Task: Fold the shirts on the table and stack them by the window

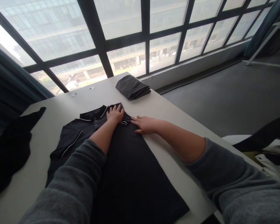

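Shirt on counter, lower centre of frame, long axis toward bottom edge. Left hand nearer collar, fingers spread flat; right hand at shirt's right edge, fingers extended, unclenched.

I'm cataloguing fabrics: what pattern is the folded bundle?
The folded bundle: white stripes on black, head view.

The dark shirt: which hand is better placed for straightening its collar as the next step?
Probably the left. The left hand rests on the shirt close beside the collar, while the right hand is farther off, at the shirt's side edge.
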### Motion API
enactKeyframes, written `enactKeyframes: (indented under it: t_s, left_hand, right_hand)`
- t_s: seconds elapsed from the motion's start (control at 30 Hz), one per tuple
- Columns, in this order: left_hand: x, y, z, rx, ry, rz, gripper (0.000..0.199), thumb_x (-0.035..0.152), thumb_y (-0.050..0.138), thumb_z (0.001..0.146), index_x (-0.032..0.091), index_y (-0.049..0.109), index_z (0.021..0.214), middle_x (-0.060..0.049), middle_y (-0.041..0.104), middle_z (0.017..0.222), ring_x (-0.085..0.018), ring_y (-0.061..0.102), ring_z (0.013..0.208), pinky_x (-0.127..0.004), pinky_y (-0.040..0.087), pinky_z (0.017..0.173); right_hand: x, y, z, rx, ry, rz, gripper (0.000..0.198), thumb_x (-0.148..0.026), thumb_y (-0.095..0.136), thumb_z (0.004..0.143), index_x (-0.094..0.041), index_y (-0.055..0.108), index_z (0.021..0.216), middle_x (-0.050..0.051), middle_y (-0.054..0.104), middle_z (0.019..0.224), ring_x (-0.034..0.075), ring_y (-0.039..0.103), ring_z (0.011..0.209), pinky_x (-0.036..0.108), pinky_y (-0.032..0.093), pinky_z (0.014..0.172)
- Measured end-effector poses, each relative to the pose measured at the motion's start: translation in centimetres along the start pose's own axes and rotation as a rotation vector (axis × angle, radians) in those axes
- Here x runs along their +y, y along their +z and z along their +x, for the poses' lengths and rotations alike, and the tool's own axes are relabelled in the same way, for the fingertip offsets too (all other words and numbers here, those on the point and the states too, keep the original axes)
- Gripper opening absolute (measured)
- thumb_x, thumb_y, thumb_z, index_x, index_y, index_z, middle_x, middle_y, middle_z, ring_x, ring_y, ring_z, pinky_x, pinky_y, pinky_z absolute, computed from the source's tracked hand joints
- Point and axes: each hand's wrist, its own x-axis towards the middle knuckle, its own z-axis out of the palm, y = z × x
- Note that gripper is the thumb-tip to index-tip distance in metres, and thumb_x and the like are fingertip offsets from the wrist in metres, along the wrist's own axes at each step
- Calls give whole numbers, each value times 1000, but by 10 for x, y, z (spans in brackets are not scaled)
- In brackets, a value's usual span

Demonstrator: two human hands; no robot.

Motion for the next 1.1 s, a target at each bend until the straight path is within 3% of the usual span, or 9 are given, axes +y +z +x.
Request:
enactKeyframes:
  t_s: [0.17, 0.27, 0.4, 0.47, 0.57, 0.7, 0.77, 0.93, 1.1]
  left_hand:
    - [-3, -3, 0, 40, -101, -44, 74, 63, 16, 105, 28, 39, 166, -13, 23, 176, -44, 21, 161, -73, 19, 123]
    - [-10, -8, -3, 23, 12, -69, 69, 56, 23, 107, 23, 42, 164, -12, 28, 174, -37, 25, 161, -62, 22, 128]
    - [-35, -13, -40, 67, 210, -73, 65, 42, 35, 108, 14, 35, 166, -13, 23, 175, -27, 21, 163, -44, 24, 131]
    - [-58, -12, -80, 134, 296, -25, 68, 42, 37, 108, 10, 30, 167, -16, 20, 176, -29, 17, 164, -47, 23, 132]
    - [-105, -10, -161, 114, 376, 89, 66, 47, 36, 109, 21, 31, 169, -9, 21, 176, -30, 19, 163, -55, 22, 131]
    - [-170, -10, -283, 26, 344, 203, 59, 49, 36, 109, 34, 37, 166, -5, 27, 174, -33, 32, 159, -58, 38, 124]
    - [-193, -8, -341, 66, 315, 216, 60, 48, 39, 107, 39, 34, 166, -3, 30, 173, -33, 40, 155, -56, 45, 120]
    - [-217, -4, -452, 166, 310, 203, 69, 48, 47, 101, 47, 25, 166, 2, 40, 168, -32, 51, 148, -54, 52, 114]
    - [-218, -4, -500, 234, 362, 210, 72, 51, 52, 100, 47, 25, 167, 3, 45, 165, -30, 54, 146, -47, 56, 110]
  right_hand:
    - [-8, 19, -30, -23, 77, -7, 79, -57, 49, 104, -21, 28, 171, 9, 18, 175, 39, 19, 162, 59, 23, 129]
    - [-16, 17, -39, 2, 90, -23, 76, -54, 51, 103, -21, 32, 169, 9, 21, 175, 40, 18, 162, 62, 22, 129]
    - [-28, 16, -39, 154, -121, -39, 71, -46, 52, 105, -18, 36, 168, 12, 23, 174, 35, 19, 163, 55, 18, 132]
    - [-32, 19, -37, 147, -220, -3, 73, -50, 50, 106, -15, 34, 168, 14, 24, 173, 32, 21, 163, 52, 18, 133]
    - [-35, 26, -32, 61, -243, 43, 79, -58, 49, 105, -13, 33, 168, 15, 22, 173, 33, 22, 162, 52, 17, 133]
    - [-38, 30, -37, 26, -179, 20, 78, -60, 46, 106, -17, 30, 169, 14, 21, 173, 34, 20, 162, 58, 12, 133]
    - [-49, 32, -49, 42, -163, 9, 78, -59, 48, 106, -17, 31, 169, 14, 22, 173, 35, 21, 162, 60, 9, 133]
    - [-103, 42, -116, -36, -259, 126, 81, -60, 56, 102, -25, 28, 170, 10, 17, 174, 32, 19, 163, 55, 12, 135]
    - [-144, 46, -187, -185, -258, 257, 76, -57, 56, 103, -39, 21, 168, 1, 15, 174, 29, 15, 163, 54, 8, 136]
